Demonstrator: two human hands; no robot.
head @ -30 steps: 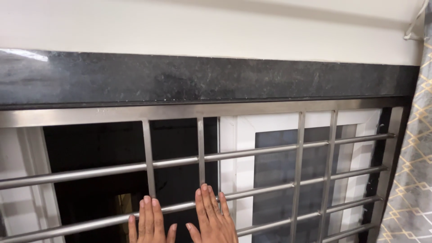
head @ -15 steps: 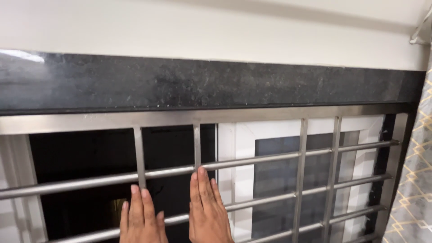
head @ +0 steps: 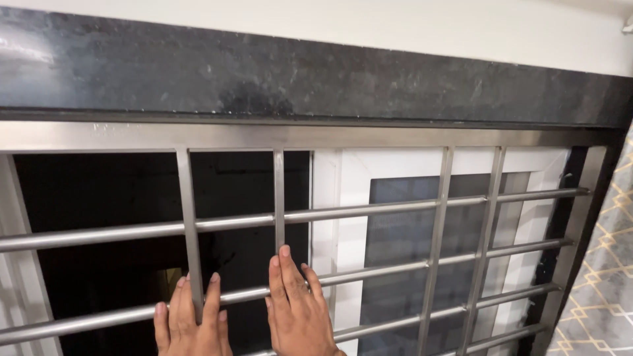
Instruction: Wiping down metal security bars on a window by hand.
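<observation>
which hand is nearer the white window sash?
Right. The right hand lies flat on the steel grille, its fingers next to the white window sash. The left hand is farther left, over the dark opening.

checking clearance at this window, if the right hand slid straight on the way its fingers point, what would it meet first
The right hand lies flat on the steel grille, fingers pointing up. Its middle fingertip sits just below the short vertical bar, so it would likely meet that bar's lower end and the horizontal rail above. Depth is hard to judge.

A home: barred sliding window [head: 422, 264], dark stone lintel [head: 316, 76], patterned curtain [head: 603, 296].
</observation>
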